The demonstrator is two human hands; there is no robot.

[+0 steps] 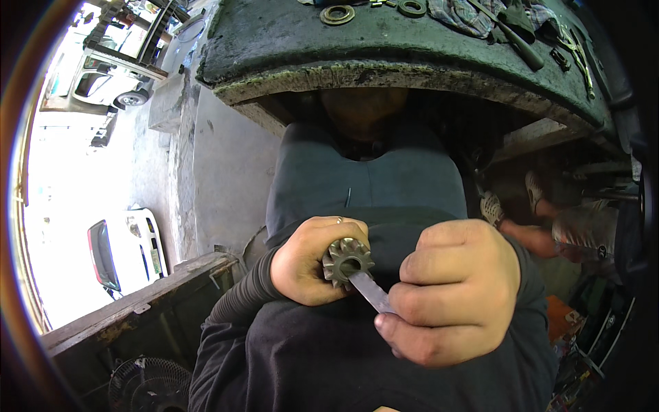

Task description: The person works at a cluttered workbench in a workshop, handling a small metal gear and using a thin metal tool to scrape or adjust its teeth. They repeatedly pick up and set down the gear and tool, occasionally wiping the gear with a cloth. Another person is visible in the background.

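So your left hand (302,259) is wrapped round a toothed metal gear (331,264), fingers closed on it with the toothed face and centre hole showing. The gear's on your side of the workbench (309,51), in front of your body and well apart from the bench's front edge. Your right hand (458,292) is on the same side of the bench, curled up tight and pinching a flat grey strip (371,293). The strip's tip meets the lower rim of the gear's hole; I can't tell if it actually goes in.

Up on the bench you've got a brass-coloured ring (324,16), a dark ring (411,15), then a checked cloth (456,17) and a dark-handled tool (523,51), with pliers (583,62) near the bench's right end. Off left of the bench there's a white car (134,244), and another person's leg (532,238) shows by its right side.
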